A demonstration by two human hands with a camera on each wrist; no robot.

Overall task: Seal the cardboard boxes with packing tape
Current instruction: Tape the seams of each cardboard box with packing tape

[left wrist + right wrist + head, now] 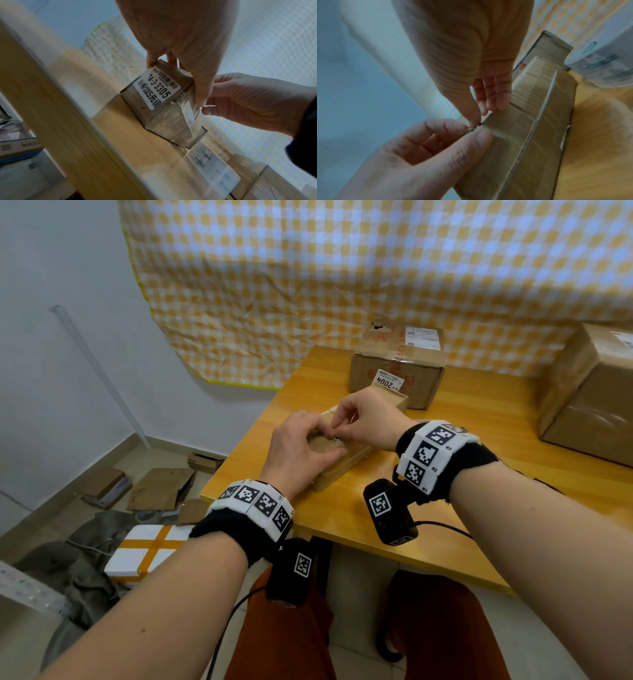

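Note:
A small long cardboard box (342,465) lies on the wooden table (445,542), with clear tape over its sides and a white label 74-3-3305 (157,89) on its near end. My left hand (308,445) grips that end of the box (164,120), thumb on one side and fingers on the other. My right hand (363,419) reaches over the top of the box (522,135). Its thumb and forefinger pinch a small crumpled tape end (467,130) at the top edge, right beside my left forefinger. A pale roll (599,63), apparently the tape, stands just beyond the box.
A taped brown box (397,371) with shipping labels stands behind the small one. A larger box (589,398) sits at the table's right. On the floor to the left lie flattened cardboard (161,487) and a white foam box (147,553) crossed with orange tape.

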